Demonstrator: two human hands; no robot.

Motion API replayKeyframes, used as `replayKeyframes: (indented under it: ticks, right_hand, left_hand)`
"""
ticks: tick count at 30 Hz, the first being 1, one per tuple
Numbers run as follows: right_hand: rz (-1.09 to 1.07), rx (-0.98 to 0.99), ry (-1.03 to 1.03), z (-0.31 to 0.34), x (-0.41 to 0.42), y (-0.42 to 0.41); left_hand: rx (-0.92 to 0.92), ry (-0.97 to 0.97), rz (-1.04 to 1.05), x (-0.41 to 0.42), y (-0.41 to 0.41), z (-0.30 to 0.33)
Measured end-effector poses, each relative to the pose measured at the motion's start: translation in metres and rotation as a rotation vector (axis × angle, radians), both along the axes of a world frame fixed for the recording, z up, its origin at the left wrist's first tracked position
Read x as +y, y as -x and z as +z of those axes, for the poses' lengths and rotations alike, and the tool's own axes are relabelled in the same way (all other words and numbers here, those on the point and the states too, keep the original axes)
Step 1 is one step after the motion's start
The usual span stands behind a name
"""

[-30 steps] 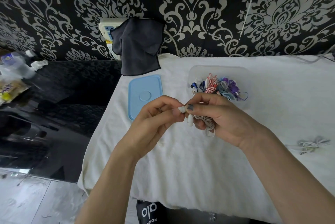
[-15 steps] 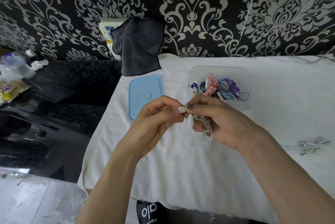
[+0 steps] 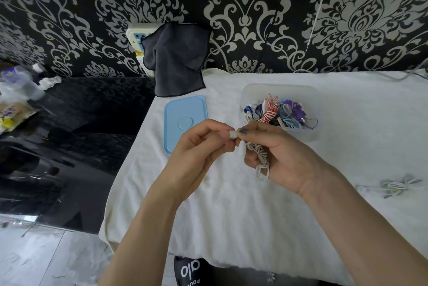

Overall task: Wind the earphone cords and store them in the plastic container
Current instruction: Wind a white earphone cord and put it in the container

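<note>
Clear container (image 3: 280, 91), upper right, already holds several wound sets. Left hand (image 3: 196, 149) pinches an earbud (image 3: 232, 134); right hand (image 3: 278, 153) grips the white coil (image 3: 260, 158). One more earphone (image 3: 393, 185) waits far right.

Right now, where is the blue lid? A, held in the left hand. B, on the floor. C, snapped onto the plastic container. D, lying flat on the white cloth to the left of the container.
D: the blue lid lies flat on the white cloth, left of the open plastic container, which holds wound earphones.

Dark cloth (image 3: 176, 63) over wall socket (image 3: 135, 36)
</note>
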State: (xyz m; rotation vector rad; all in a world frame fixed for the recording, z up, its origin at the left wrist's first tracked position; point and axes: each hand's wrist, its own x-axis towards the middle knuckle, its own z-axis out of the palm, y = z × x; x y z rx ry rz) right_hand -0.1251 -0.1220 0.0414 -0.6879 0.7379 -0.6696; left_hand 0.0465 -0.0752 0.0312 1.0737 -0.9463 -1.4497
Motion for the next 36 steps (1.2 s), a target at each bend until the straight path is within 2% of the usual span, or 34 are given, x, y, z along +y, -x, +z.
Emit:
replayKeyframes:
  ticks: [8,17,24,28,32,36]
  right_hand:
    - [-0.018,-0.025,-0.078,-0.002,0.004,-0.003]
    - [0.028,-0.209,-0.231,-0.005,0.006,-0.007]
    - [0.033,-0.289,-0.359,-0.008,0.006,-0.01]
    - [0.033,-0.268,-0.35,-0.011,0.005,-0.011]
    - [0.042,-0.289,-0.333,-0.013,0.005,-0.01]
    - [0.006,-0.227,-0.279,-0.011,0.004,-0.011]
  left_hand:
    - [-0.111,0.085,0.056,0.0,0.003,0.0]
    - [-0.096,0.126,0.037,0.002,0.003,0.006]
    - [-0.201,0.14,0.07,0.003,0.003,0.01]
    - [-0.313,0.18,0.077,0.006,0.006,0.014]
    - [-0.345,0.203,0.092,0.008,0.008,0.018]
    - [-0.395,0.213,0.119,0.007,0.009,0.017]
